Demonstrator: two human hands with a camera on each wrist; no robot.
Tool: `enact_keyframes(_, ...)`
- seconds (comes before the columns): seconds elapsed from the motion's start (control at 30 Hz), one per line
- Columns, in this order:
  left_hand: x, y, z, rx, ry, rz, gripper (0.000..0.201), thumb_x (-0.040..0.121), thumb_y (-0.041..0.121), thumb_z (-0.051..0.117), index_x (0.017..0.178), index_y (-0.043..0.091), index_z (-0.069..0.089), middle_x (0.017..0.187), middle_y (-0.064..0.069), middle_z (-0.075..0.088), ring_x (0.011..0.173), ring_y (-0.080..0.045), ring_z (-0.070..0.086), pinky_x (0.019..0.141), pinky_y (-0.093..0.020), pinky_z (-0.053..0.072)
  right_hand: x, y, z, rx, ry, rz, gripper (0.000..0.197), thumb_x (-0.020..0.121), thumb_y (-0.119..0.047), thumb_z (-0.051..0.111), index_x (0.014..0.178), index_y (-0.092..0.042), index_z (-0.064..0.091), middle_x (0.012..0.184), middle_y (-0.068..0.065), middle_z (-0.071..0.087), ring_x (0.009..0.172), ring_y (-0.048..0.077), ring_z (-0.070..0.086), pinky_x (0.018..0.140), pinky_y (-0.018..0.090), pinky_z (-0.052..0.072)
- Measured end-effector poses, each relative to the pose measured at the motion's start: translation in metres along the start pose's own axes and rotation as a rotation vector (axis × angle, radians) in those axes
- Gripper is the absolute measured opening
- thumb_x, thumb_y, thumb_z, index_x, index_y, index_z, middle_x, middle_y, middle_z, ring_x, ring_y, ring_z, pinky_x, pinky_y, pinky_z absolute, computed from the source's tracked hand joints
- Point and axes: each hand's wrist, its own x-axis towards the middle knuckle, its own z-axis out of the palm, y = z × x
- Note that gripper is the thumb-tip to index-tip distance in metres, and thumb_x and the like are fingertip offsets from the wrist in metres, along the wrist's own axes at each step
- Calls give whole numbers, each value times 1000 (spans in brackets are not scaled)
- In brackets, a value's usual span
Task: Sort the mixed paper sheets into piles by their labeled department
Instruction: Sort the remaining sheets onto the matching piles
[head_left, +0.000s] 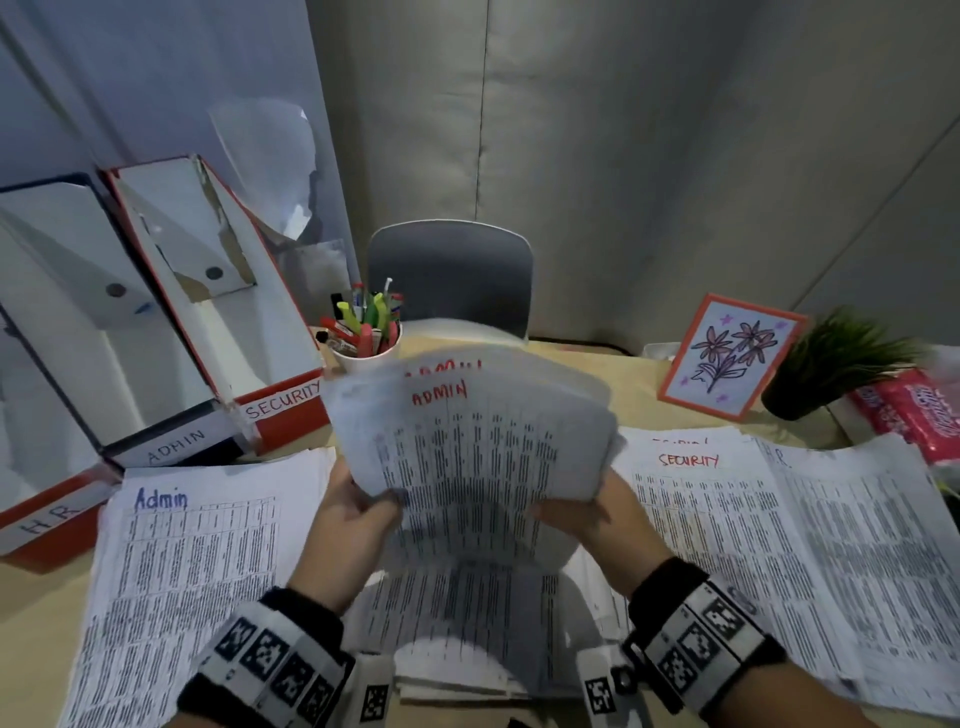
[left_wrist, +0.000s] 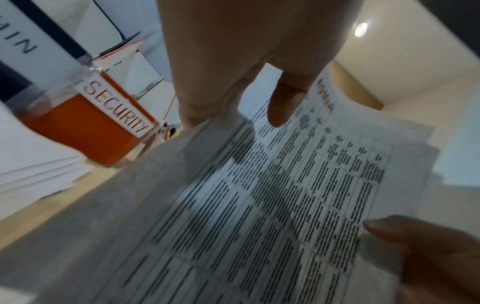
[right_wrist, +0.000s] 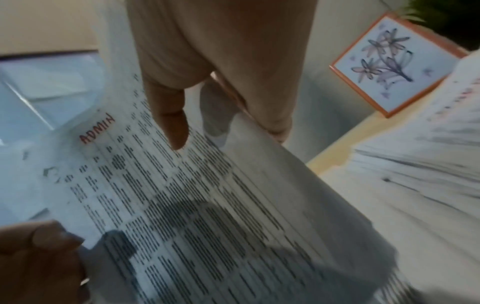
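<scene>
I hold a small bundle of printed sheets (head_left: 467, 447) upright over the table's middle; its top sheet reads ADMIN in red. My left hand (head_left: 363, 506) pinches the bundle's lower left edge and my right hand (head_left: 571, 514) pinches its lower right. The left wrist view shows the left thumb on the sheet's (left_wrist: 285, 195) face; the right wrist view shows the right thumb on the same sheet (right_wrist: 207, 205). An Admin pile (head_left: 182, 571) lies at left, a Security pile (head_left: 691, 519) at right, an H.R. pile (head_left: 857, 545) beyond it. More sheets (head_left: 467, 597) lie under my hands.
Three open file boxes stand at back left, labelled H.R. (head_left: 47, 519), ADMIN (head_left: 176, 447) and SECURITY (head_left: 283, 402). A cup of pens (head_left: 366, 332) stands behind the sheets, a chair (head_left: 452, 275) beyond. A flower card (head_left: 730, 356), a potted plant (head_left: 831, 364) and a red packet (head_left: 919, 410) sit at back right.
</scene>
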Motion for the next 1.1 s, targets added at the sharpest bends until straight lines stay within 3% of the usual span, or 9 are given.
enact_keyframes(0.13,7,-37,4,93,22,-107,51,85,-8,55,120,28,54,107,2,68,103,-19,63,88,-39,50,-1,23,6,-130,-26,80,44,70,-9,68,110,-26,61,107,6,69,102,23,64,88,45,54)
enact_keyframes(0.27,10,-55,5,158,44,-97,38,91,2,57,123,19,49,102,7,66,95,-7,61,85,-32,50,0,30,9,-241,-58,132,32,81,-5,54,106,-26,54,101,1,63,99,20,59,84,35,50)
enact_keyframes(0.57,3,-68,3,313,66,-74,29,93,5,55,117,19,46,93,13,59,91,-15,56,84,-27,42,-1,48,-2,-385,-61,170,36,95,-14,48,129,-26,47,124,-3,58,115,16,53,99,41,44)
enact_keyframes(0.63,2,-68,2,364,83,-66,26,93,6,55,116,16,47,88,11,60,88,-20,58,81,-30,45,1,48,-3,-408,-33,151,30,96,-15,50,124,-24,52,119,-3,61,113,15,55,95,36,46)
enact_keyframes(0.73,2,-68,-3,430,95,-36,28,94,17,56,120,8,50,79,-13,60,75,-29,62,71,-44,51,4,44,-4,-414,30,161,18,93,-12,53,108,-22,57,105,-3,65,101,15,60,82,27,48)
enact_keyframes(0.8,2,-66,-7,433,113,-18,17,94,16,55,109,8,52,75,-27,58,65,-25,57,59,-36,48,4,41,-4,-415,31,154,13,92,-13,56,103,-18,60,98,-2,67,93,14,63,75,23,49)
enact_keyframes(0.9,0,-59,-15,402,122,-23,13,94,11,55,106,12,53,80,-14,67,70,-21,63,61,-24,48,6,37,-2,-422,-9,158,9,91,-16,57,96,-15,63,92,4,68,86,19,64,74,30,51)
enact_keyframes(0.97,-3,-56,-24,361,117,-77,11,94,11,55,104,15,54,86,-8,68,78,-20,66,71,-35,54,8,38,0,-432,-48,183,10,91,-18,57,93,-10,63,86,8,66,78,24,63,72,36,53)
enact_keyframes(1.1,-11,-57,-51,328,155,-192,13,94,11,55,95,24,54,90,-5,68,84,-23,66,79,-45,55,10,43,5,-383,-91,249,11,93,-10,56,83,-8,60,75,8,60,61,16,57,56,22,47)
